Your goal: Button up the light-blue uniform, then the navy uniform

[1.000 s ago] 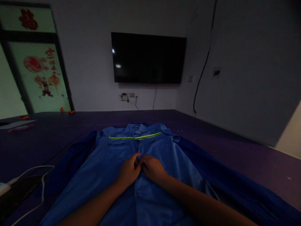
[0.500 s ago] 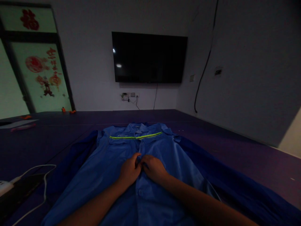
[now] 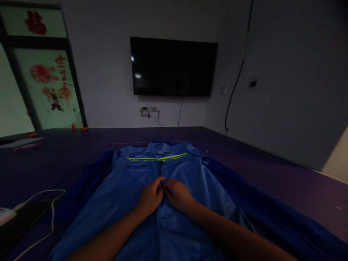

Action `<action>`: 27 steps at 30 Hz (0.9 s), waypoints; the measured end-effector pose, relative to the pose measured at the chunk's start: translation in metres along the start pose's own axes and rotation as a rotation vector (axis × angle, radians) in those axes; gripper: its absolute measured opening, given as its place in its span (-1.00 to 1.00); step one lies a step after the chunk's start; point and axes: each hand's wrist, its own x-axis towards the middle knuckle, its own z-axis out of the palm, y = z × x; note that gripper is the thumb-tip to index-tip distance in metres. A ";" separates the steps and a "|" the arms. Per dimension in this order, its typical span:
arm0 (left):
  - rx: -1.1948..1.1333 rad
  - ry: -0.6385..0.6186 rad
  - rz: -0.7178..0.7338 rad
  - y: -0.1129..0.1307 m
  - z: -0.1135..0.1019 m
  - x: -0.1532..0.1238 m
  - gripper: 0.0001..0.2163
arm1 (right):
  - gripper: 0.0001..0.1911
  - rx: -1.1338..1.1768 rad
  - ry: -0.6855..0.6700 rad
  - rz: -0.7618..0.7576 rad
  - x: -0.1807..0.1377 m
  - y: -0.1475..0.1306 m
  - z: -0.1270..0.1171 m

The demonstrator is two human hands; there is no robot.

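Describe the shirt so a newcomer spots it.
Find the black TV on the far wall. On the purple surface below lies a blue shirt, collar toward the TV, left hand and right hand at its front. Unlike the white cable beside it, it bears a yellow-green chest stripe.

one head-worn camera is looking forward and down from the wearer's end of a blue shirt [image 3: 122, 194], which is spreading across the foreground. the left hand [image 3: 150, 195] and right hand [image 3: 178, 194] are showing near, below centre. beyond, it is facing a television [image 3: 174, 67] well apart, on the far wall [image 3: 103, 69].
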 end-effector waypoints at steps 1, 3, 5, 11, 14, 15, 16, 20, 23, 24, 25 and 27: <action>-0.006 0.002 0.008 0.000 0.000 0.000 -0.61 | -0.79 0.004 0.003 0.006 0.000 0.000 0.000; -0.016 0.011 0.019 0.001 0.000 -0.001 -0.62 | -0.79 0.015 0.013 0.012 0.000 0.000 0.001; -0.023 0.017 0.025 0.001 0.000 -0.001 -0.62 | -0.80 0.025 0.021 0.014 0.000 0.001 0.001; -0.052 0.012 0.052 0.001 -0.001 -0.002 -0.61 | -0.80 0.030 0.030 0.032 0.001 0.004 0.005; -0.060 0.011 0.053 0.002 -0.001 -0.001 -0.62 | -0.80 0.051 0.031 0.046 0.001 0.005 0.005; -0.065 0.010 0.052 0.003 -0.001 -0.001 -0.62 | -0.80 0.058 0.031 0.053 0.001 0.005 0.004; -0.070 0.008 0.051 0.003 -0.002 -0.002 -0.63 | -0.80 0.065 0.032 0.059 0.001 0.004 0.004; -0.087 0.020 0.043 0.004 -0.001 -0.002 -0.61 | -0.72 0.084 0.049 0.065 0.000 0.002 0.001; -0.086 0.034 0.045 0.002 0.000 -0.003 -0.57 | -0.62 0.066 0.054 0.038 -0.001 0.002 0.001; -0.084 0.035 0.046 0.002 0.000 -0.003 -0.56 | -0.60 0.054 0.053 0.021 -0.001 0.002 0.001; -0.082 0.036 0.046 0.001 0.000 -0.002 -0.56 | -0.60 0.039 0.050 0.002 -0.001 0.002 0.001; -0.079 0.030 0.044 0.001 0.000 -0.002 -0.56 | -0.62 0.014 0.040 -0.035 -0.001 0.003 0.002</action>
